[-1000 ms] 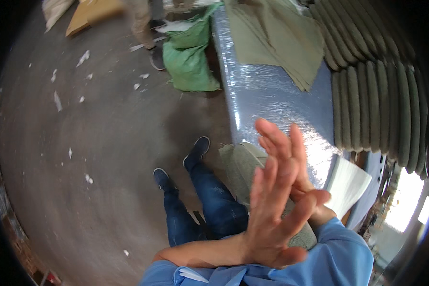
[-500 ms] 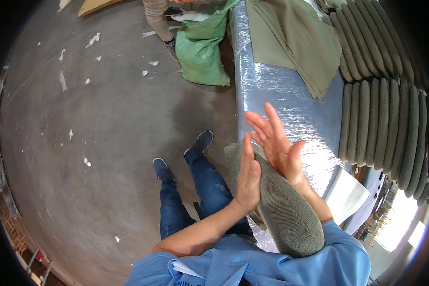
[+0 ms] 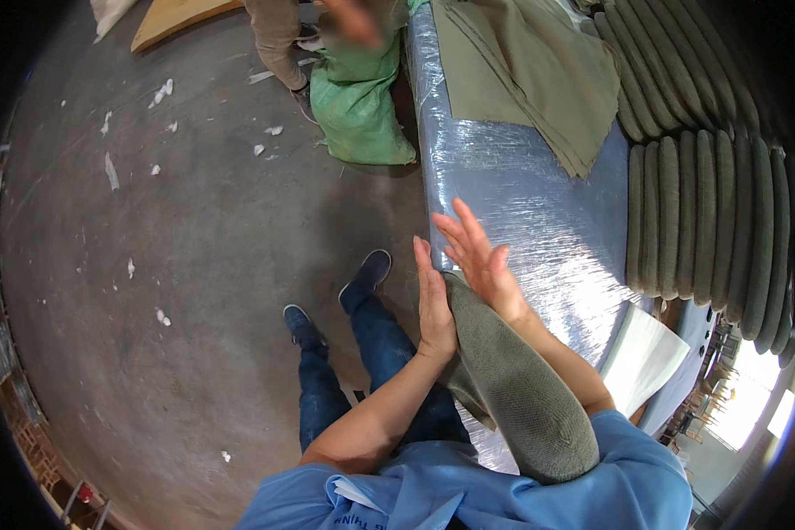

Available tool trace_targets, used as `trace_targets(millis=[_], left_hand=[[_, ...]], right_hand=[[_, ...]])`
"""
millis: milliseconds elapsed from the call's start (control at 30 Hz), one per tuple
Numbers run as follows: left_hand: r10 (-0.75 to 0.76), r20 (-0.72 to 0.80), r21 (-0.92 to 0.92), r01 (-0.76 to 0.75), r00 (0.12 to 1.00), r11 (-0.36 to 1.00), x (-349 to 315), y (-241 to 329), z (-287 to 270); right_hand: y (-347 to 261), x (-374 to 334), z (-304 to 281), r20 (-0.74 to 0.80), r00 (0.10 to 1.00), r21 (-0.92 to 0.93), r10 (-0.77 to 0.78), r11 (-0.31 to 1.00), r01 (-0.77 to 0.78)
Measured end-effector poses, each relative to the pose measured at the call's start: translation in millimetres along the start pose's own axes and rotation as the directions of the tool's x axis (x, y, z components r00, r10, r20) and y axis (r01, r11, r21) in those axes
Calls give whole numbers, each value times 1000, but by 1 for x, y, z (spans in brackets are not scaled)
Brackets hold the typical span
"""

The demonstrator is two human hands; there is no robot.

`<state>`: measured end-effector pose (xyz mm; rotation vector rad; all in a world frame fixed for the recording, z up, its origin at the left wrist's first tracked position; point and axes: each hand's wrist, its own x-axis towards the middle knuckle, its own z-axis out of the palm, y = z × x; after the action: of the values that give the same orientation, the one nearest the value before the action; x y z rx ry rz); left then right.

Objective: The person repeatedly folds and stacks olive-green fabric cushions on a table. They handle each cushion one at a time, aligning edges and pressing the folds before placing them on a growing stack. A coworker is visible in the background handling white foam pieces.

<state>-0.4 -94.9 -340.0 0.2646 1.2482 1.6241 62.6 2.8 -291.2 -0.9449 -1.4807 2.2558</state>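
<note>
At the near left corner of the table [image 3: 548,221], a cushion [image 3: 530,402] lies tilted between the forearms. Left hand [image 3: 435,318] and right hand [image 3: 490,274] are spread flat, gripping nothing. For good handling, apply palms evenly. The cushion looks plump, grey-green, finely textured and round-ended.
</note>
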Motion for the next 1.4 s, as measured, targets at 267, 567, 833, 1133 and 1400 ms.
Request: trace_targets(millis=[267, 567, 833, 1133, 1400], left_hand=[[7, -46, -88, -11, 999, 996, 26, -20, -7], [6, -26, -55, -8, 1000, 998, 9, -25, -13], [-21, -9, -72, 20, 1000, 997, 29, -40, -19], [-65, -31, -106, 61, 997, 992, 61, -39, -21], [-97, -47, -42, 95, 994, 995, 55, -53, -20]], right_hand=[[31, -30, -14, -14, 994, 131, 112, 985, -109], [43, -4, -18, -12, 999, 153, 44, 987, -41], [49, 29, -27, 42, 999, 98, -18, 995, 14], [63, 24, -32, 20, 999, 168, 35, 985, -37], [74, 22, -27, -34, 999, 238, -5, 971, 13]])
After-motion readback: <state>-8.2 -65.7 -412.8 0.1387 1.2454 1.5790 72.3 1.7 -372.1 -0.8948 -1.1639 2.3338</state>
